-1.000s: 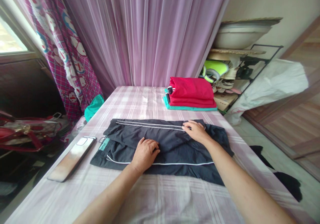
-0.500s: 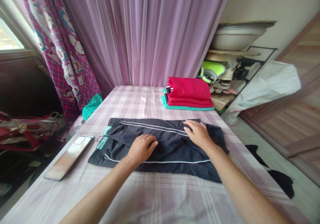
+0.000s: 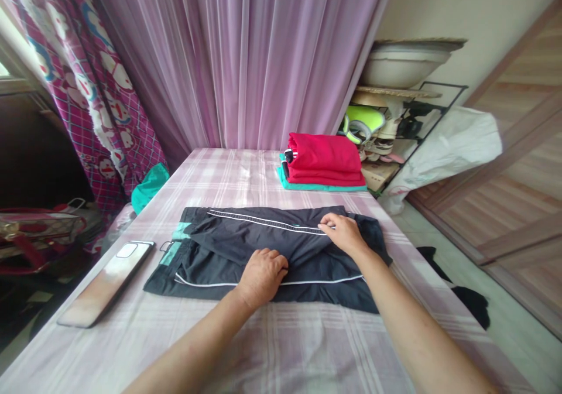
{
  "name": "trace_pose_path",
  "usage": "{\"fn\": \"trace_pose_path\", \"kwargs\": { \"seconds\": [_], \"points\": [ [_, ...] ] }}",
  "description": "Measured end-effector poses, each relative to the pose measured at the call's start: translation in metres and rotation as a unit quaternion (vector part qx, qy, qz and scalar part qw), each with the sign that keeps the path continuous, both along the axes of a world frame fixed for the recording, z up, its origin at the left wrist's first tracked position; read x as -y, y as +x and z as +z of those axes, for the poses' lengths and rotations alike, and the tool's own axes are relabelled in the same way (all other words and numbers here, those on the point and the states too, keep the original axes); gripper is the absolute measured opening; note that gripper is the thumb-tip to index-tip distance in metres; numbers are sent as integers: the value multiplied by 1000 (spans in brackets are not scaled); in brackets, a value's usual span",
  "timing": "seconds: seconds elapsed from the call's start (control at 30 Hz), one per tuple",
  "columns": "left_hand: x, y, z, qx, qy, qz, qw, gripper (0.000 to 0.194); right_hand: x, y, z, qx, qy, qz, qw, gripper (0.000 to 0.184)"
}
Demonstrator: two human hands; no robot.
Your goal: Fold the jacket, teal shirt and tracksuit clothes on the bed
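Black trousers (image 3: 246, 242) with white piping lie folded crosswise on the table, their waistband with teal lining to the left. My left hand (image 3: 263, 274) rests on the lower middle of them, its fingers curled into the cloth, which puckers around the fingertips. Farther right, my right hand (image 3: 345, 233) pinches the cloth at the upper white stripe, thumb and fingers together. A folded stack of red clothing (image 3: 325, 160) sits beyond the trousers, on top of a folded teal garment (image 3: 325, 187).
A phone (image 3: 108, 283) lies face down at the left of the checked tablecloth (image 3: 237, 177). Purple curtains (image 3: 263, 60) hang behind the table. To the right stands a rack (image 3: 439, 116) with shoes and a basin (image 3: 404, 66), beside a white bag (image 3: 456, 142).
My left hand has slid right along the trousers and its fingers have curled into the cloth. My right hand's fingers have closed in a pinch at the stripe. The view has shifted slightly.
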State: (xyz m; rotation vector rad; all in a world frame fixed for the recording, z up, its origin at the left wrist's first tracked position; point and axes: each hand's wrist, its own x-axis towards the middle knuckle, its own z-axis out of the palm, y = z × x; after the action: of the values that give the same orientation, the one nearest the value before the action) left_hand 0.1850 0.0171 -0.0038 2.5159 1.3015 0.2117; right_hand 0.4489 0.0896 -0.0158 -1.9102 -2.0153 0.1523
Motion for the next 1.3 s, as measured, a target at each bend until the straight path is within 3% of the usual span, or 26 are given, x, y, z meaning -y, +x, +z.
{"fn": "trace_pose_path", "kwargs": {
  "seconds": [0.13,0.27,0.4,0.47,0.53,0.67,0.8,0.93,1.03,1.13,1.3],
  "points": [
    [-2,-4,4,25,-15,0,1000,16,4,0,-4,29,26,4,999,16],
    [-19,-22,13,56,-3,4,998,31,8,-17,12,24,101,-15,995,31],
    [-56,-45,9,-10,98,65,993,45,15,-67,26,-2,119,107,987,43],
    [-71,-54,-1,-66,94,111,987,55,18,-93,21,11,75,193,978,46],
    [-79,-62,-13,-104,68,154,980,63,20,-106,9,47,6,230,972,51],
    [-79,-74,-24,-123,50,197,972,68,19,-83,-17,102,-86,155,979,59],
    [-80,-95,-21,-141,55,242,958,68,19,-39,-30,137,-84,77,984,60],
    [-88,-119,-18,-152,62,291,943,68,27,-17,-32,149,-86,0,985,58],
    [-92,-125,-14,-153,56,293,942,63,30,-10,-23,150,-94,-19,984,54],
    [-96,-125,-4,-172,76,281,941,54,21,-2,-2,145,-82,-27,986,47],
    [-115,-135,23,-231,78,223,944,39,-24,24,30,142,-24,-112,983,41]
  ]
}}
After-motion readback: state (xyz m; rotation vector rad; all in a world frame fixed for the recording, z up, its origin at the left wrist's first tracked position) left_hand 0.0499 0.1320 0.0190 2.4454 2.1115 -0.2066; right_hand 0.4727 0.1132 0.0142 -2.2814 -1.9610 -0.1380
